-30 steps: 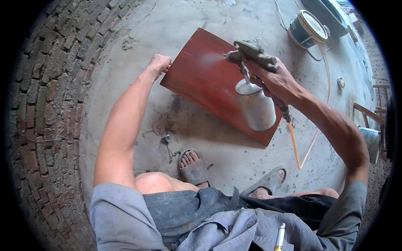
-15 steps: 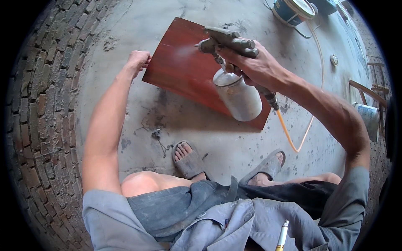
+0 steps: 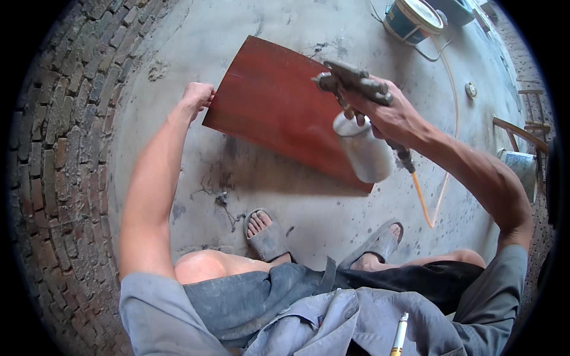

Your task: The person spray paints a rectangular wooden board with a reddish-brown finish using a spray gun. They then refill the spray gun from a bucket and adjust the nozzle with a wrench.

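My left hand point(image 3: 199, 98) is closed at the left edge of a flat reddish-brown board point(image 3: 267, 101), gripping it there; its fingertips are partly hidden. The board is tilted, with its left end raised above the grey floor. Over the board's right part, my right hand point(image 3: 386, 107) is wrapped round a spray gun point(image 3: 350, 77) with a pale metal cup point(image 3: 365, 148) under it. The nozzle points left across the board. An orange hose point(image 3: 421, 202) runs from the gun's handle.
A brick wall point(image 3: 65, 148) rises on the left. At the far right stand a bucket point(image 3: 412, 21) and a grey-blue container point(image 3: 454, 10). A white bucket point(image 3: 521, 169) and a wooden frame point(image 3: 522, 136) are at the right. My sandalled feet point(image 3: 267, 237) are near the board.
The spray gun has moved right and a little nearer, toward the board's right part. The pale mist at its nozzle no longer shows. My left hand stays at the board's edge.
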Tool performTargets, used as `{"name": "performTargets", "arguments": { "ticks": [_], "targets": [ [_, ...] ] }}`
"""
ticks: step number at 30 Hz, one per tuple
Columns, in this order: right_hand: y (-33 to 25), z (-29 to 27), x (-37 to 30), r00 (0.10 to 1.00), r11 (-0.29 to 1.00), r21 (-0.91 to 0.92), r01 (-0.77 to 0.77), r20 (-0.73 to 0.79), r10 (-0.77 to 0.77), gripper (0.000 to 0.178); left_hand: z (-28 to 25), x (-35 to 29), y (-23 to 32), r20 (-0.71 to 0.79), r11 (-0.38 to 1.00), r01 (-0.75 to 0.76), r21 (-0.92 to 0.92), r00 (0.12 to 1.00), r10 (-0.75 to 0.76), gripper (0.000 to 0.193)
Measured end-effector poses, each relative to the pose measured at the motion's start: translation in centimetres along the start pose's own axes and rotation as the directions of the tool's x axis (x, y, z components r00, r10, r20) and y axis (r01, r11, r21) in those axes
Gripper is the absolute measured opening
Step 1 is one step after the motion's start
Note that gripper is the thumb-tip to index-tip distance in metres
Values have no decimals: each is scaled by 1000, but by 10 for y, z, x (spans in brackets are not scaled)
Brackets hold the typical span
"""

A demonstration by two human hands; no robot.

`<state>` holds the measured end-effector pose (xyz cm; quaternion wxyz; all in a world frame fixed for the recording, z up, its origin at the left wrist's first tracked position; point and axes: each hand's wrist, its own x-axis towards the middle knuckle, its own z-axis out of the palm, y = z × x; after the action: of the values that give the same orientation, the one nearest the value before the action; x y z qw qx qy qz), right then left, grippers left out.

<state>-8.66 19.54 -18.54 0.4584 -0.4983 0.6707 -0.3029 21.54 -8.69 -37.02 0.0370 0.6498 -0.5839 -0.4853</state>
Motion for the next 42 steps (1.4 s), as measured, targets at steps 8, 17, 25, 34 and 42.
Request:
{"name": "performTargets", "arguments": {
  "ticks": [8, 17, 25, 34, 42],
  "targets": [
    [-38, -5, 76, 981, 987, -48, 153, -114, -157, 44, 2, -11, 5, 23, 1000, -10, 13, 1000, 10, 13],
    [-10, -18, 93, 995, 1000, -15, 9, -99, -11, 40, 2, -3, -4, 9, 999, 0, 43, 1000, 0, 13],
    [49, -62, 31, 984, 993, 25, -115, -130, 118, 39, 6, 3, -2, 24, 997, -15, 71, 1000, 14, 17],
    [102, -90, -47, 900, 959, 84, -272, -329, 285, 48, -15, 13, -16, 119, 999, 8, 53, 993, -14, 16],
    [151, -124, -102, 866, 919, 74, -387, -313, 390, 43, -6, -1, -5, 90, 999, 15, 30, 996, -17, 17]
  ]
}}
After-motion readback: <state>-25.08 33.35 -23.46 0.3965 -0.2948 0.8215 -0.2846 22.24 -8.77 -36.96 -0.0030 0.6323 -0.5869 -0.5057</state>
